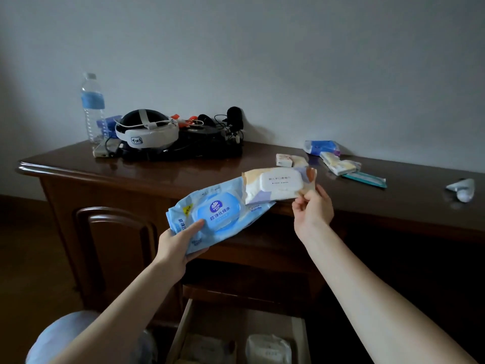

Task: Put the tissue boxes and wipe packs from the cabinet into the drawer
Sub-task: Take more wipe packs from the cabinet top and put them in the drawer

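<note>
Cabinet (367, 179): dark wood, small tissue packs (338, 164) lying at 2 o'clock.
Drawer (236, 334): pulled open at 6 o'clock, pale packs seen inside.
Blue wipe pack (210, 216): gripped by left hand (178, 245), thumb pressed on top.
Beige wipe pack (278, 185): edge pinched by right hand (312, 208), overlapping the blue one.

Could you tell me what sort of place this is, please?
Probably a room in a home, perhaps a bedroom: a dark wooden cabinet against a plain wall, its drawer open, with a water bottle and headset on top.
</note>
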The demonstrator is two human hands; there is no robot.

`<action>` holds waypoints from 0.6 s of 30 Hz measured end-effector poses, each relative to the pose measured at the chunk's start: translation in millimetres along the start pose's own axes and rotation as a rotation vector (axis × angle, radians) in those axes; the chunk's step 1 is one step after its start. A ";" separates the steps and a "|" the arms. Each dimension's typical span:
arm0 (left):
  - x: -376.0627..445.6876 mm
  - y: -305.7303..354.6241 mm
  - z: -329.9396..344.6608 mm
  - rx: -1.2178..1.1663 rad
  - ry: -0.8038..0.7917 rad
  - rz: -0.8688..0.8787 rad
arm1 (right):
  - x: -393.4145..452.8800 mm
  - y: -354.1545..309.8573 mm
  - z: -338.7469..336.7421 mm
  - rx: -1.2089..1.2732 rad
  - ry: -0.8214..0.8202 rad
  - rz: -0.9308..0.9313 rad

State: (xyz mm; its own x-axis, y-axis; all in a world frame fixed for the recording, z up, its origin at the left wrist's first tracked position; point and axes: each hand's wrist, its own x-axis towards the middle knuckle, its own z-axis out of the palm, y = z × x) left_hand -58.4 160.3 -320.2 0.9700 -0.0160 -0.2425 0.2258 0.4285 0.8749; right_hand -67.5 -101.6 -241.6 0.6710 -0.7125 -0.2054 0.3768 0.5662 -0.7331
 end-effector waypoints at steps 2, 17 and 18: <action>0.8 -2.3 -1.5 0.016 0.001 0.036 | -3.8 1.3 -0.1 0.126 -0.081 0.109; -28.2 -52.9 -25.5 0.133 -0.075 0.112 | -53.5 52.5 -49.9 -0.134 -0.358 0.204; -33.2 -62.6 -28.2 0.144 -0.085 0.108 | -57.3 64.1 -65.5 -0.263 -0.303 0.151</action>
State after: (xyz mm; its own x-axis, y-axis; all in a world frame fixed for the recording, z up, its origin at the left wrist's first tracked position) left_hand -107.2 159.5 -378.8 0.9921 -0.0554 -0.1127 0.1242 0.2985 0.9463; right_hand -123.6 -51.7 -319.3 0.8782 -0.4534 -0.1520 0.1106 0.5019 -0.8578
